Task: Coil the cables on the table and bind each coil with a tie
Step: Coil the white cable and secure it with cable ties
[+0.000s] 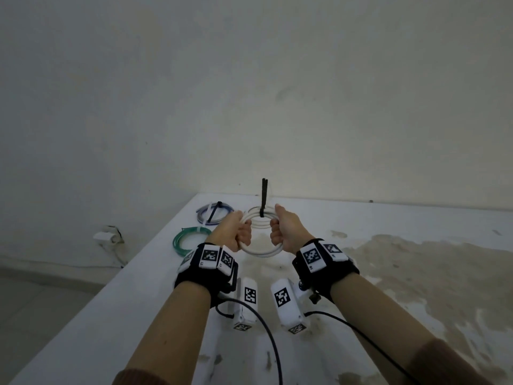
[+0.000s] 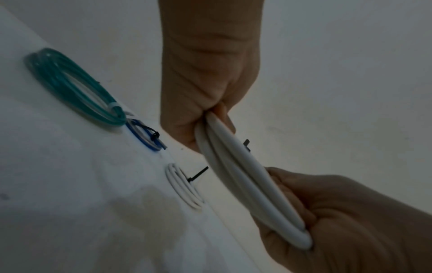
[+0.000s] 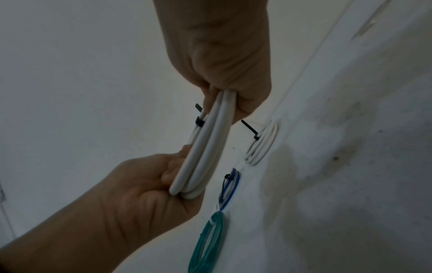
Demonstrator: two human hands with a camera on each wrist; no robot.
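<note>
Both hands hold one white cable coil (image 1: 261, 251) above the table (image 1: 116, 315), near its far edge. The left hand (image 1: 234, 232) has its fingers curled round the coil's left side; the right hand (image 1: 287, 232) has its fingers curled round the right side. The coil is a smooth, round-sectioned cable wound in several circular turns that lie flat against one another. A black tie (image 1: 263, 198), a thin flat strip, circles the far arc of the coil between the two hands, its free tail standing upright.

Three other coils lie flat on the table. A translucent green coil (image 1: 191, 241) sits at the near left, bound with a pale tie (image 2: 114, 105). Just beyond it lies a blue-and-white coil (image 1: 215, 215) with a black tie across it. A second white coil (image 2: 184, 188), thinner-stranded, lies by the far edge, bound by a black tie whose tail sticks out.

The table is white and matte, with blotchy tan stains across its right side.
</note>
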